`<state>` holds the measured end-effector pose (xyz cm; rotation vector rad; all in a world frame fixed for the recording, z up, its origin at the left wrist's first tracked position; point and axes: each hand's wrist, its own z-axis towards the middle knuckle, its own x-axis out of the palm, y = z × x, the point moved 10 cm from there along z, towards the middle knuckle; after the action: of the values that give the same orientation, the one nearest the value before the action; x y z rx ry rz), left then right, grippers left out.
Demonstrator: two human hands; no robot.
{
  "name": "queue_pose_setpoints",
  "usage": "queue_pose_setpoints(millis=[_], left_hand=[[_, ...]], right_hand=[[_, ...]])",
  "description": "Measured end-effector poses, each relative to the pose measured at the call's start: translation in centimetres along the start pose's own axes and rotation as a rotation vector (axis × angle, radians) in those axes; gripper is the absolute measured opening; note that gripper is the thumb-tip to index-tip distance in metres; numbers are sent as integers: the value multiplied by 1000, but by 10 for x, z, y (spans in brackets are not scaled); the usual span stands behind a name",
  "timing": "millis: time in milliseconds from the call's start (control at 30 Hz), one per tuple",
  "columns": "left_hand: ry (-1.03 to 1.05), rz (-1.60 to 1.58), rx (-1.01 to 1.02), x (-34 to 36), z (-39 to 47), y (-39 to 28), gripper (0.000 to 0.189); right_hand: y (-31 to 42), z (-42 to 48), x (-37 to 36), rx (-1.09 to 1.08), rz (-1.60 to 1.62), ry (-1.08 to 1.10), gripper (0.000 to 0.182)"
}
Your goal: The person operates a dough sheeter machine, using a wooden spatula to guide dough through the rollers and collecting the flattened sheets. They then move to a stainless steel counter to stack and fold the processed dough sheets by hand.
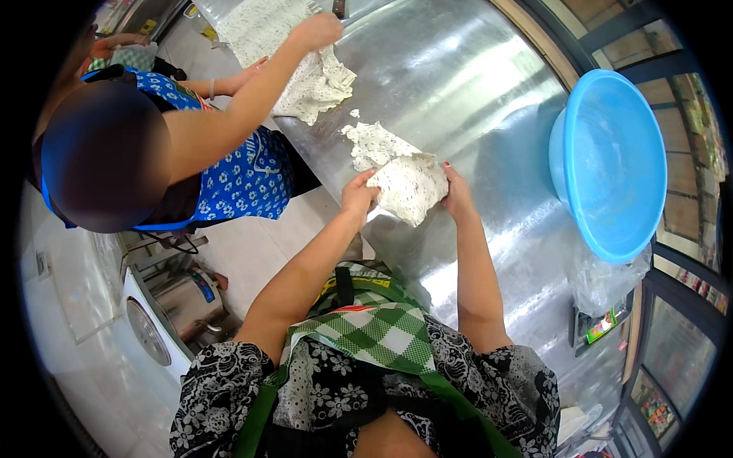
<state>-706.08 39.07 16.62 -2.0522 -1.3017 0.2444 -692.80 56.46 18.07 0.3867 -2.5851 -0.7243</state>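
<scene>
A speckled, pale sheet of dough (409, 186) hangs between my two hands near the corner of the metal table (458, 86). My left hand (359, 196) grips its left edge, and my right hand (456, 192) pinches the right edge. The far part of the same speckled material (375, 143) lies on the metal just beyond, partly behind the held part; whether the two are joined I cannot tell. A tiny scrap (355, 113) rests past it. Farther off, a large speckled sheet (269, 40) covers the table's far left end, its near edge ragged and crumpled.
A co-worker in a blue flowered apron (246, 177) stands at the left, both arms over the large sheet. A dark handle (339, 8) lies at the far edge. To the right are a blue plastic basin (621, 166), a clear plastic bag (610, 280) and a dark tray (581, 332).
</scene>
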Motion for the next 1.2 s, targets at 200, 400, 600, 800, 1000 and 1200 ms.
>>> queue_pose_setpoints(millis=[200, 400, 600, 800, 1000, 1200], left_hand=[[34, -2, 162, 25, -30, 12, 76], [297, 41, -178, 85, -95, 58, 84], [205, 1163, 454, 85, -86, 13, 37], [-16, 1349, 1214, 114, -80, -89, 47], [229, 1531, 1141, 131, -19, -85, 41], [127, 1307, 1137, 152, -23, -140, 33]], right_hand=[[37, -44, -13, -668, -788, -338, 27], [92, -62, -59, -649, -1005, -535, 24], [87, -61, -75, -590, -1042, -580, 45], [78, -62, -72, -668, -917, -681, 66], [74, -37, -80, -696, -850, -539, 68], [97, -44, -83, -753, -578, -465, 70]])
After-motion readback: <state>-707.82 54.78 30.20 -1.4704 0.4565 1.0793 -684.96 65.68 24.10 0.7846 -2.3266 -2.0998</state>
